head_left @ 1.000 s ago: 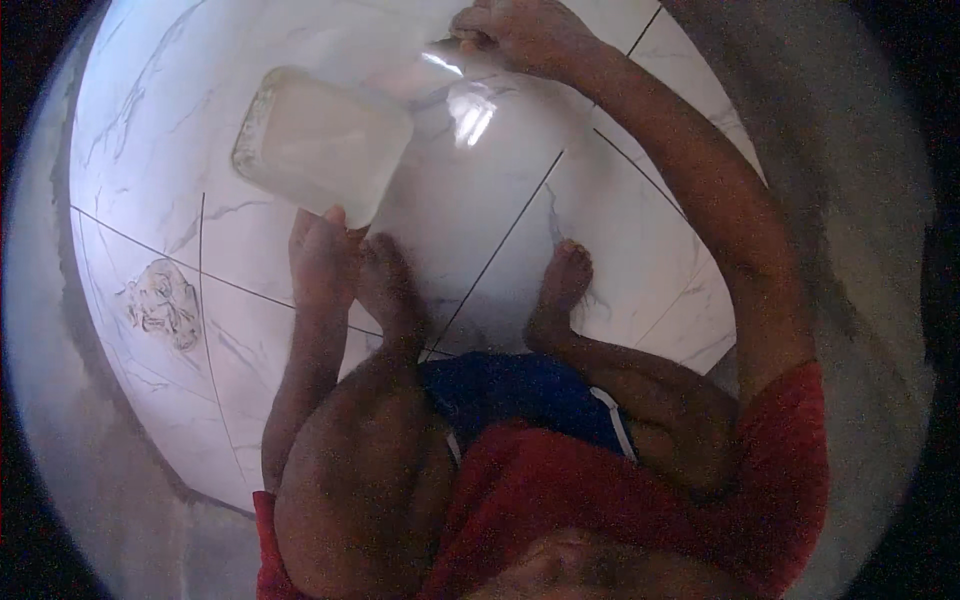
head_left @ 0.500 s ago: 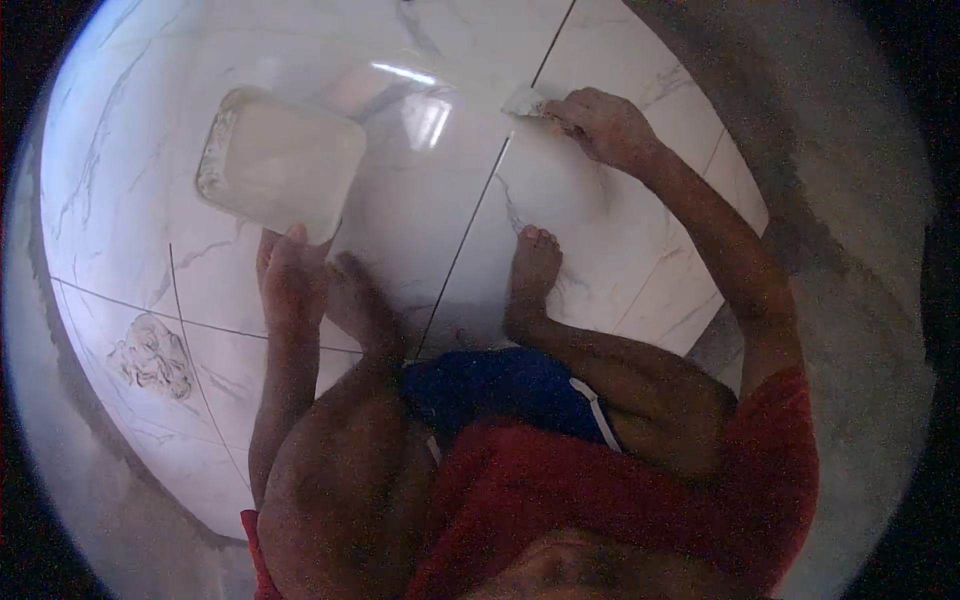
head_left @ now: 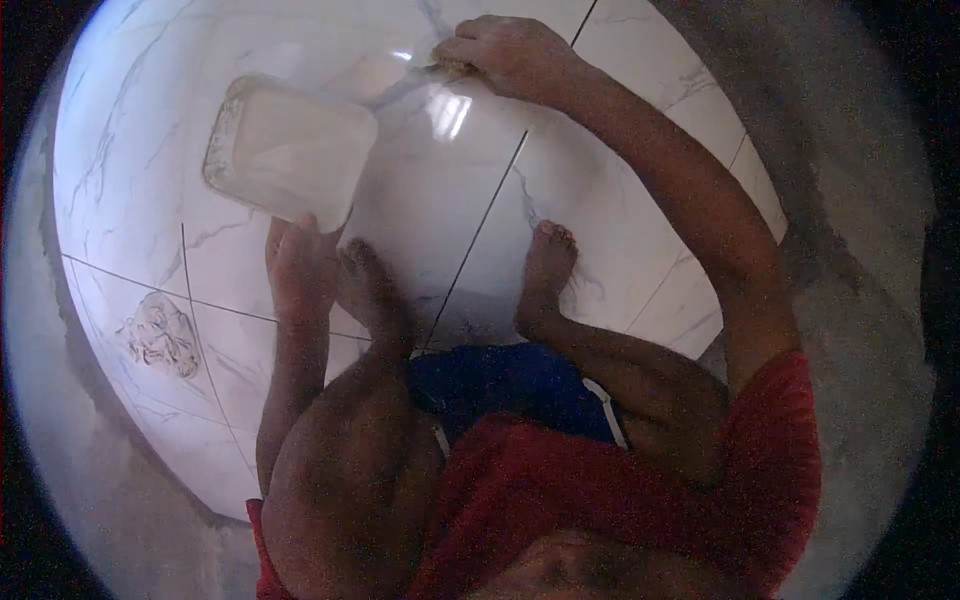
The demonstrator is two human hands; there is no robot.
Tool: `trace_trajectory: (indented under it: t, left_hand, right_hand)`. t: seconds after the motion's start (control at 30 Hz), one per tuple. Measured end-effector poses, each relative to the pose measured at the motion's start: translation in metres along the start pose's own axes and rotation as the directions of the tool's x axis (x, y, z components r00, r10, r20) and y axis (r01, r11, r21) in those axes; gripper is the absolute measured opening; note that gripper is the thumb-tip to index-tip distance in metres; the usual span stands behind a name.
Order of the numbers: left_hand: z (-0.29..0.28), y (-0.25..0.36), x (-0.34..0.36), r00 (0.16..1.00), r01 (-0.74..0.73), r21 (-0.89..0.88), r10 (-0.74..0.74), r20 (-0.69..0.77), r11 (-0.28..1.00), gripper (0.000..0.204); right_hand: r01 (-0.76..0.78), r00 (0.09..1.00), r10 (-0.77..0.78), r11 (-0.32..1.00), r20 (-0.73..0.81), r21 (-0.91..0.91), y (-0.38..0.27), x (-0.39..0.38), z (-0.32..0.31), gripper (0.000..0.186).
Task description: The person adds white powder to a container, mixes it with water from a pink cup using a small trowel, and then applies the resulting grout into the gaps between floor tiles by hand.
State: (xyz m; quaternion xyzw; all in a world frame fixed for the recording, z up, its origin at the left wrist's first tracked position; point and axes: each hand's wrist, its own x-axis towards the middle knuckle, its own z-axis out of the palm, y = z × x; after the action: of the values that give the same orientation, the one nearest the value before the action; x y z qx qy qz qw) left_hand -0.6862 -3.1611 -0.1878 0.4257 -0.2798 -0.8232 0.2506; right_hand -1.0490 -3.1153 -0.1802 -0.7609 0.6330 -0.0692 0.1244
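Note:
My left hand grips the lower edge of a pale, squarish plastic container, which holds whitish material and is held out over the marble-patterned tiles. My right hand is at the upper middle of the view, fingers closed on a small flat tool, mostly hidden beneath them, against the tile surface. A dark joint line runs between the tiles to the right of that hand and down between my bare feet.
A crumpled whitish rag or wad lies on the tiles at left. Rough grey concrete borders the tiled floor at both sides. My bent legs and blue shorts fill the lower middle.
My right hand moved down and right to the joint line, then back up and left. The container in my left hand shifted slightly in view, along with the floor.

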Motion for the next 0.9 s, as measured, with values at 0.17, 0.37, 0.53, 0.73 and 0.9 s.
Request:
trace_trajectory:
  t: [0.17,0.37,0.53,0.73,0.9]
  left_hand:
    - [0.003,0.001,-0.002,0.999,0.001,0.010,0.000,-0.048,1.000,0.063]
    - [0.002,0.006,0.001,0.998,0.024,-0.075,-0.027,-0.049,0.997,0.063]
    - [0.002,0.004,0.004,1.000,0.013,-0.108,-0.015,-0.020,0.994,0.062]
    - [0.004,0.002,0.001,0.999,0.015,-0.141,-0.010,0.032,0.990,0.065]
    - [0.009,0.005,0.001,0.999,0.037,-0.063,-0.037,0.002,0.997,0.066]
  right_hand:
    - [-0.018,0.985,0.021,1.000,0.169,-0.022,0.010,-0.055,-0.009,0.027]
    - [-0.128,0.931,0.123,0.992,0.343,-0.007,0.021,-0.136,-0.030,0.030]
    - [-0.089,0.982,0.100,0.993,0.158,-0.078,0.024,-0.084,-0.026,0.034]
    - [-0.047,0.994,0.041,0.997,0.104,0.061,0.029,0.007,-0.023,0.021]
    - [-0.085,0.974,0.084,0.996,0.212,-0.003,0.038,-0.019,-0.015,0.022]
